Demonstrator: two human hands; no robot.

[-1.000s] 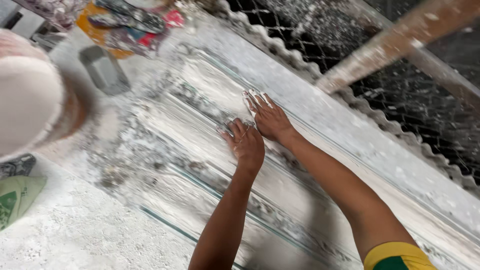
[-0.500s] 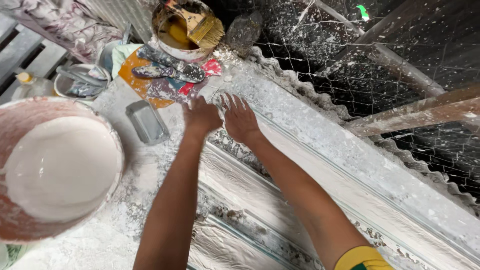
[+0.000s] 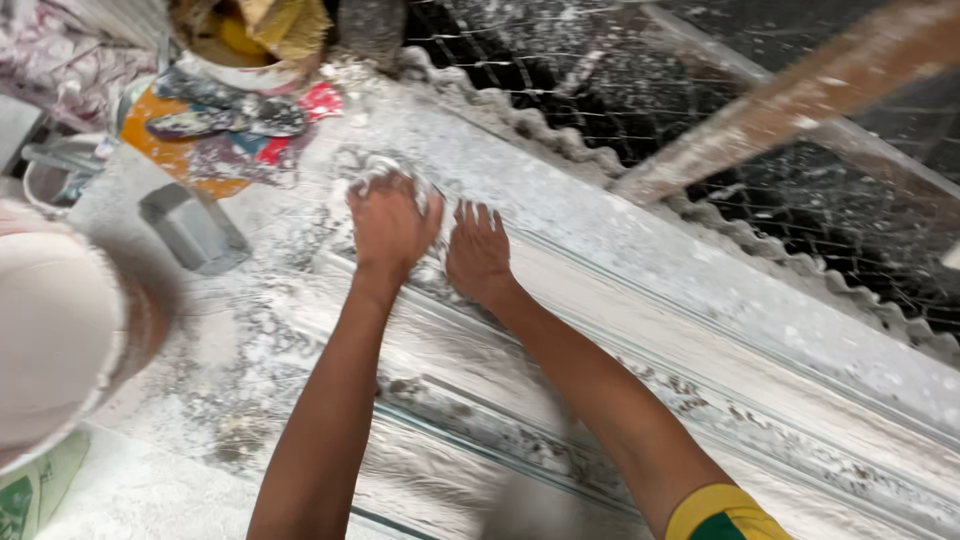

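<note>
Hands (image 3: pixel 435 240) on white, plaster-coated moulding (image 3: pixel 640 330)

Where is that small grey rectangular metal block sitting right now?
In the head view, the small grey rectangular metal block sits upper left on the white-dusted work surface, just below the colourful patterned cloth and left of the left hand.

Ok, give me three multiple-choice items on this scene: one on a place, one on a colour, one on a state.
1. Where does the small grey metal box lie?
A. left of the left hand
B. right of the right hand
C. on the wire mesh

2. What colour is the sleeve cuff on the right arm?
A. red
B. yellow
C. white

3. How is the right hand?
A. clenched
B. flat, fingers spread
C. holding a brush

Answers: 1 A, the box sits left of both hands. 2 B, a yellow band shows. 3 B, its palm is pressed onto the long white plaster-covered moulding.
</note>
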